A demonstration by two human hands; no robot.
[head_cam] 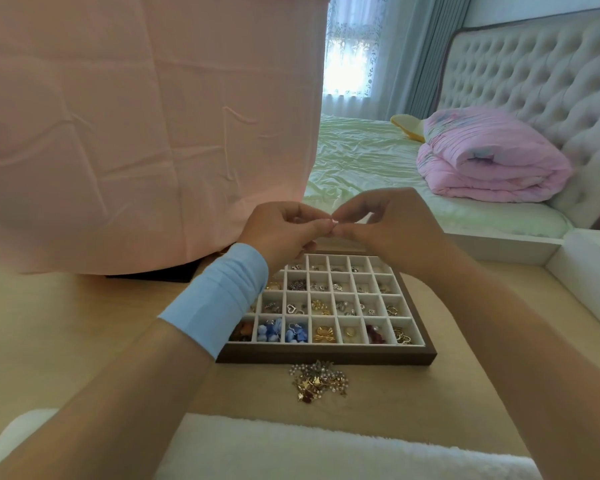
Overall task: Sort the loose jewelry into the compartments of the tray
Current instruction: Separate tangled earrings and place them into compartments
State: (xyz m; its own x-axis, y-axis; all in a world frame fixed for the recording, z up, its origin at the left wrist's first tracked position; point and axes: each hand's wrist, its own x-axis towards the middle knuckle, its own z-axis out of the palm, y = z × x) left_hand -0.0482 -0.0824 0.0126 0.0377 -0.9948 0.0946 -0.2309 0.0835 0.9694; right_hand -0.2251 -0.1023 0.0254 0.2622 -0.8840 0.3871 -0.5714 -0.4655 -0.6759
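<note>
Both hands hover together above the far edge of the tray: the left hand (pixel 284 230), with a pale blue band (pixel 215 299) round its wrist, and the right hand (pixel 388 226) have their fingers curled, and their thumbs and forefingers meet tip to tip on a tiny piece (pixel 330 226) pinched between them. It is too small for me to say what it is. Directly below the hands sits the wooden tray (pixel 326 356), its white compartments mostly holding small silver, gold, blue and red pieces. Nearer the person than the tray, beneath the forearms, lies the loose jewelry (pixel 317 381), a tangled heap of gold bits and pearl beads on the table (pixel 84 323). I judge that these pieces are light, hard and slippery, with fine hooks and chains that snag one another. Each is best taken by fingertip pinch on its solid body, then lifted slowly so that nothing drags along with it. Beyond the left hand hangs a pink cloth (pixel 136 133).
</note>
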